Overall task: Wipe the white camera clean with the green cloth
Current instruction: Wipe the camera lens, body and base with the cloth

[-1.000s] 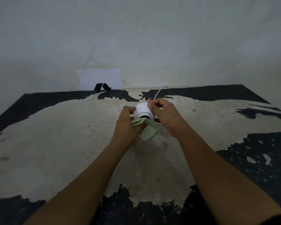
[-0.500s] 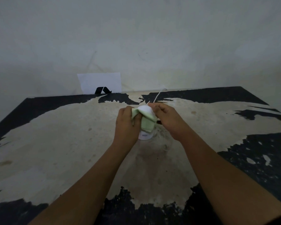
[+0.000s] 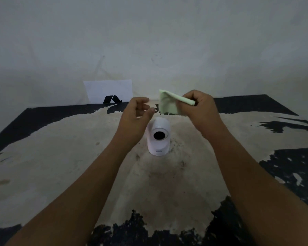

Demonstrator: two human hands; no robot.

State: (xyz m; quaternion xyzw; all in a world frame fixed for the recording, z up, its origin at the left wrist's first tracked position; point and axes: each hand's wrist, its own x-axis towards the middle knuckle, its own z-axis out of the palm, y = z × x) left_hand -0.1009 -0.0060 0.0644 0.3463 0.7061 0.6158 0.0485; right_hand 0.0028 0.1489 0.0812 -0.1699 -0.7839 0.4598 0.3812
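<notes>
So the white camera (image 3: 159,136) is sitting upright on the worn, patchy surface (image 3: 60,166), lens facing the person, and neither hand is on it. The right hand (image 3: 201,110) has its grip pinched on the green cloth (image 3: 169,103), holding it up in the air above and a bit behind the camera, with most of the cloth hanging loose. The left hand (image 3: 135,116) hovers just beside the camera's top, fingers loosely curled and holding nothing. If it were me, I'd steady the body with that free hand first, since the thing looks light and tippy, then bunch the cloth into a pad and go gently around the dark lens so it doesn't smear. There's a thin white cable (image 3: 168,113) running off the back that could snag. Otherwise only a white card with a black logo (image 3: 108,92) leans against the wall, well out of the way.
</notes>
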